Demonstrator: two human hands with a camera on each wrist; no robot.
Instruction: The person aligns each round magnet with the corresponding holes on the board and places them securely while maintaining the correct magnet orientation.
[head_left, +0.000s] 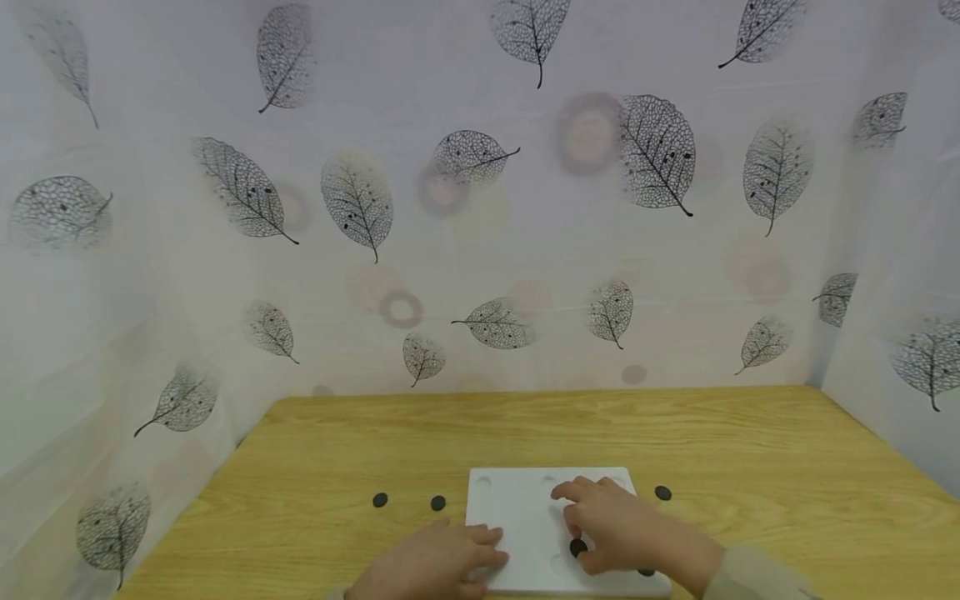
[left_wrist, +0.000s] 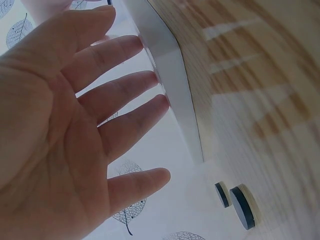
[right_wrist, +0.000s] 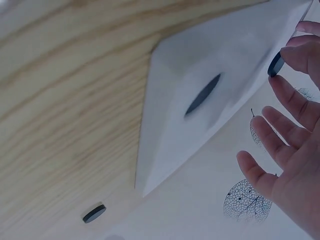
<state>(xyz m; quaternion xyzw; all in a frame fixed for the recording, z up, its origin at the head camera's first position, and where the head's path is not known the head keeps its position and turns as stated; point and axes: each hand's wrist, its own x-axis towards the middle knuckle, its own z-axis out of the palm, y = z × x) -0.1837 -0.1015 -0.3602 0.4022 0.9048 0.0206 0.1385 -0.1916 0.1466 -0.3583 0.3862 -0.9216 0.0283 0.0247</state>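
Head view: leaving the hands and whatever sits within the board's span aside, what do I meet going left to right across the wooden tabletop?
Far-left flat black disc → second flat black disc → white rectangular board → right-side flat black disc.

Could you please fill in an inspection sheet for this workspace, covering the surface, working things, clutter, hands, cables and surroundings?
Surface: wooden table, pale with visible grain.
Working things: white board with shallow round hollows, lying on the table; held disc, black; board disc, black, near the board's right side; two left discs and one right disc, all black, on the table beside the board.
Clutter: nothing seen.
Hands: left hand touches the board's left side with extended fingers; right hand pinches the held disc over the board.
Cables: nothing seen.
Surroundings: pale leaf-printed sheeting behind and at both sides.
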